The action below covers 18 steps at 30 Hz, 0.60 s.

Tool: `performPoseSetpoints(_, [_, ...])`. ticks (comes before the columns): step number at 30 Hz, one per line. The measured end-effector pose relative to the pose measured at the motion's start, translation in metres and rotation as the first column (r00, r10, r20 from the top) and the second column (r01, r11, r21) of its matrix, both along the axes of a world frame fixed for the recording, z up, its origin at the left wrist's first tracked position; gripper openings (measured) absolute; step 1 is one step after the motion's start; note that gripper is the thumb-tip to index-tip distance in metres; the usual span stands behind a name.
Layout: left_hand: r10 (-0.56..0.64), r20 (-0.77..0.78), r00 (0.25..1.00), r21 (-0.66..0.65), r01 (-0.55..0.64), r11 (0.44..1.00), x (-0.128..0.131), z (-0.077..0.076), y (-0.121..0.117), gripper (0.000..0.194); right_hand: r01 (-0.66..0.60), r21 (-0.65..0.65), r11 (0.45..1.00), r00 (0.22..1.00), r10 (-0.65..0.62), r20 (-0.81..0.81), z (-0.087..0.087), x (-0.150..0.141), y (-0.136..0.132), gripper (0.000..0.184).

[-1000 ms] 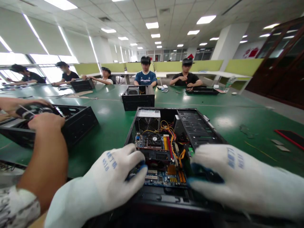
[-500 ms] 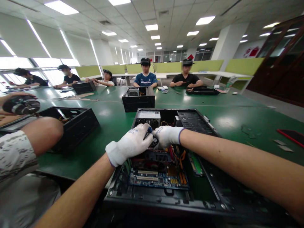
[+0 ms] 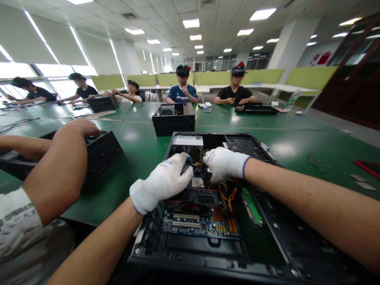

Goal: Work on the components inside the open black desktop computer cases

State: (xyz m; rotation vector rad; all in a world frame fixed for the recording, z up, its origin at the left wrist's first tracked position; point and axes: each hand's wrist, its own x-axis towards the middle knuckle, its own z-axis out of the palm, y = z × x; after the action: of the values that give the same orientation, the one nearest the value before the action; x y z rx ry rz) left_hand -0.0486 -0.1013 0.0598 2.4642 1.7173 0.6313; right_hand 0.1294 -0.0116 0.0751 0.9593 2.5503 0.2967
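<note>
An open computer case (image 3: 208, 257) lies on its side before me, its motherboard (image 3: 192, 223) showing. My right hand (image 3: 224, 164), in a white glove, grips a small black CPU fan (image 3: 207, 171). Left of that fan, a pale square (image 3: 196, 182) on the board is exposed. My left hand (image 3: 169, 176), gloved too, is curled at the left side of the case, and what its fingers pinch is hidden. A power supply (image 3: 187, 148) with a round grille sits behind both hands. Orange cables (image 3: 231, 198) run below my right hand.
On the green table (image 3: 139, 166), a second computer case (image 3: 173, 124) stands opposite. At left, a co-worker's arm (image 3: 59, 170) reaches over another case (image 3: 103, 154). Several people sit around the table. Red-edged black item (image 3: 368, 168) and small flat pieces (image 3: 362, 180) lie at right.
My right hand has moved right with the CPU fan, uncovering the pale square. My left hand stays nearly in place. The co-worker's arm at left now reaches into the neighbouring case.
</note>
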Motion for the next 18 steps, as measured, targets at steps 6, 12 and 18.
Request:
performPoseSetpoints(6, [0.011, -0.033, 0.999, -0.013, -0.012, 1.000, -0.001, 0.000, -0.002, 0.019, -0.034, 0.033, 0.999, 0.996, 0.031, 0.085, 0.008, 0.007, -0.012, 0.056])
performPoseSetpoints(12, [-0.026, -0.102, 0.994, 0.023, 0.028, 0.999, -0.006, -0.004, -0.005, 0.021, 0.048, -0.017, 0.999, 0.996, -0.046, 0.081, 0.007, 0.005, -0.013, 0.058])
performPoseSetpoints(18, [-0.040, -0.110, 0.993, 0.032, 0.044, 0.999, -0.006, -0.006, -0.003, 0.019, 0.039, -0.014, 0.999, 0.994, -0.037, 0.102, 0.006, 0.006, -0.012, 0.071])
